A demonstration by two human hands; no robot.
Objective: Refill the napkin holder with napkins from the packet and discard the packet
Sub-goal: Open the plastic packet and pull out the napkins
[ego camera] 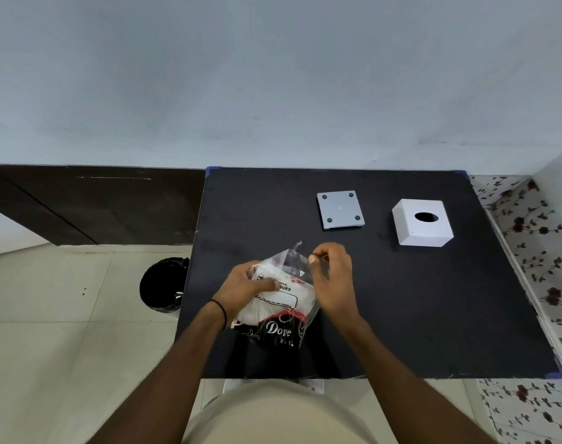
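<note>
A clear plastic napkin packet (281, 302) with white napkins inside and a black printed bottom lies on the black table near its front. My left hand (243, 288) grips the packet's left side. My right hand (332, 277) pinches the clear plastic at the packet's upper right edge. The white square napkin holder cover (422, 224), with a round hole in its top, stands at the back right. Its grey base plate (340, 209) lies upside down to the left of it, four dark feet showing.
The black table (433, 315) stands against a pale wall. A bin lined with a black bag (162, 285) sits on the tiled floor just left of the table. A floral cloth (542, 251) covers the surface on the right.
</note>
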